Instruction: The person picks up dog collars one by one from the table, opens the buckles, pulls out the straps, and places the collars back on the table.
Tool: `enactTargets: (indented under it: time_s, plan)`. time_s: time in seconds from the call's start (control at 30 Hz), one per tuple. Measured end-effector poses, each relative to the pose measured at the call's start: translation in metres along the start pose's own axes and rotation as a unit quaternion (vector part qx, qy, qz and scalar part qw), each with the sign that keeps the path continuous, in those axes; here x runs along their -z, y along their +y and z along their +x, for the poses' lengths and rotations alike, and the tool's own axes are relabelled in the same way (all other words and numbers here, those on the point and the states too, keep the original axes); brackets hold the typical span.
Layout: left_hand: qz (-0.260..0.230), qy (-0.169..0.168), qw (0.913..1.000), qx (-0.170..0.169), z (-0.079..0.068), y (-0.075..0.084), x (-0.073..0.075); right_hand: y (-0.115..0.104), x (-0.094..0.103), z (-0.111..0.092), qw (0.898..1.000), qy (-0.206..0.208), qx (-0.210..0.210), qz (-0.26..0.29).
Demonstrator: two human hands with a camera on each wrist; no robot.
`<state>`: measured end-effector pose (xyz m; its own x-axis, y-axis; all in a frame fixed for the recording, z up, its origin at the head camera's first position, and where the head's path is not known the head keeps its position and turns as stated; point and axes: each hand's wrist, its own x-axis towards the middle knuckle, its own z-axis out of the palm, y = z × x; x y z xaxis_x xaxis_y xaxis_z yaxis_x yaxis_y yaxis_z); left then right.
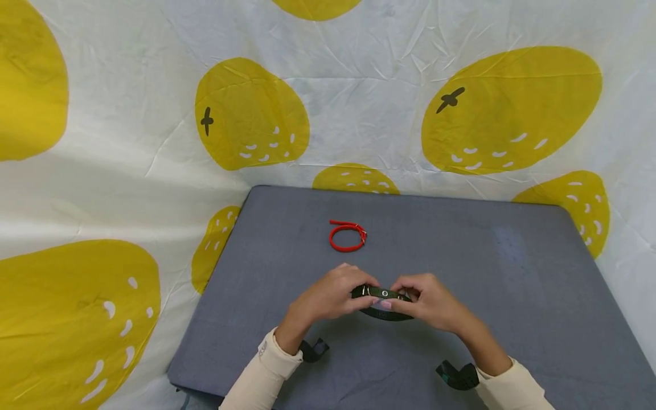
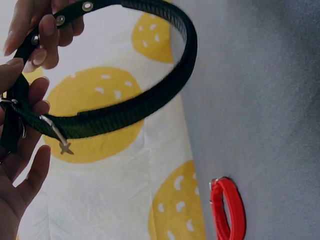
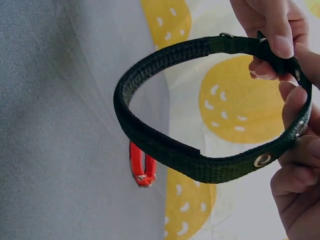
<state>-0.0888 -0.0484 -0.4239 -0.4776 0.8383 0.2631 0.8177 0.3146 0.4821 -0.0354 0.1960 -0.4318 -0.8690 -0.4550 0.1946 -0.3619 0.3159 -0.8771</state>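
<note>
A dark green pet collar, closed into a loop, is held up over the near part of the table by both hands. My left hand pinches it by the metal buckle, where the strap passes through. On the eyelet side, my right hand grips the strap between thumb and fingers. Metal eyelets dot the strap, and a metal ring hangs near the buckle. The padded part of the loop bows away from the fingers. Beyond the hands, a red collar lies buckled on the table.
The grey cloth-covered table runs back to a white curtain printed with yellow fruit, which also hangs along the left side. Black straps stick out at both wrists, beside cream sleeves.
</note>
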Motion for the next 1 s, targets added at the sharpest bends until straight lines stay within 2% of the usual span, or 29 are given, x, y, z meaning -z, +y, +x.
enactTargets:
  time_s: [0.17,0.43,0.6,0.77,1.0]
  plan:
    - [0.003,0.005,1.0000,0.006,-0.003,-0.003,-0.001,0.002,0.000,-0.002,1.000,0.008,0.015,0.002]
    - [-0.007,-0.001,0.9998,0.019,-0.005,-0.003,-0.001,0.007,0.002,-0.005,1.000,0.007,0.011,-0.007]
    - [-0.009,-0.007,0.9997,0.023,-0.006,-0.002,-0.001,0.006,-0.002,-0.002,0.999,0.009,0.004,-0.048]
    - [0.002,-0.012,0.9998,0.018,-0.006,-0.003,-0.002,0.006,-0.008,0.003,0.994,0.022,0.029,-0.102]
    - [-0.007,-0.013,0.9995,0.029,-0.008,-0.006,-0.003,0.008,-0.008,0.002,0.993,0.020,0.036,-0.106]
